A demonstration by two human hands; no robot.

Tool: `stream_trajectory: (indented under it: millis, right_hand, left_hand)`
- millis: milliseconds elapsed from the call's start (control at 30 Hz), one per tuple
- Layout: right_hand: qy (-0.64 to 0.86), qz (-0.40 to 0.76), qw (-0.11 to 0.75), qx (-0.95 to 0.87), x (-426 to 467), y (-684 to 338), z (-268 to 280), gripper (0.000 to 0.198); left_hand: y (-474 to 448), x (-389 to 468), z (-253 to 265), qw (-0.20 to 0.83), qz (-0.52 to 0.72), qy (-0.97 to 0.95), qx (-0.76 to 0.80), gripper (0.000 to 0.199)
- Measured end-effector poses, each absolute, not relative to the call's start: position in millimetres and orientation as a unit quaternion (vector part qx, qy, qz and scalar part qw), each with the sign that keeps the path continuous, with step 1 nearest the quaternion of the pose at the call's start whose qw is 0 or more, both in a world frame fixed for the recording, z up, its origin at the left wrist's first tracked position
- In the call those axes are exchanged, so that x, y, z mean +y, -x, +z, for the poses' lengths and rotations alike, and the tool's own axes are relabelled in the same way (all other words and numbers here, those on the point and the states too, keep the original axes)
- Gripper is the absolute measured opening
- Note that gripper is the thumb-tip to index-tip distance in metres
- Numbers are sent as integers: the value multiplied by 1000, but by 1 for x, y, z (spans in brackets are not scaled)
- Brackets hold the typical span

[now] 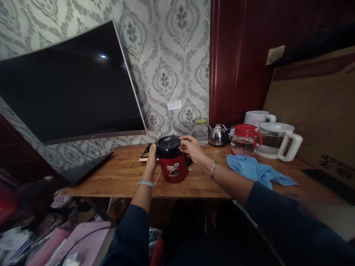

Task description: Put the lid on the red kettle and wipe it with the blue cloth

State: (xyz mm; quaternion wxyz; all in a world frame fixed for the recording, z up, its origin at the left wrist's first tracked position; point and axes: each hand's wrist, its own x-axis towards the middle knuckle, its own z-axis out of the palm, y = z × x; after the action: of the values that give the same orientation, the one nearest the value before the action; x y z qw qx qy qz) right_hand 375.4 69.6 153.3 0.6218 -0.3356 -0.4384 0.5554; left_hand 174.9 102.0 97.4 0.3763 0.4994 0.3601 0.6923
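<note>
A red electric kettle (174, 171) with a glossy black top stands upright near the front of the wooden table. My left hand (151, 158) is against its left side, thumb up by the rim, the other fingers mostly hidden behind. At the right edge of the kettle's black lid (169, 141), my right hand (190, 147) has its thumb and fingers closed in a pinch. A label faces me on the red body, and part of a black handle shows on its right, below my right hand.
A blue cloth (256, 168) lies to the right. Behind it are a red-lidded glass pitcher (244, 140), a white-handled glass pitcher (273, 138), a steel teapot (218, 135) and a green-lidded jar (201, 133). A large television (72, 85) rises at the left; a tall cardboard box (318, 107) stands right.
</note>
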Motion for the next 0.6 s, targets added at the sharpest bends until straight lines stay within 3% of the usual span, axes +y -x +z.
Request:
stream_trajectory:
  millis: [133,600]
  right_hand:
    - [308,570,626,-434,64,-381,150,15]
    - [278,565,641,-439,64,-407,136,21]
  left_hand:
    - [-186,98,92,432,674,-487,349,63]
    - [-217,75,93,385,709,-481,342,61]
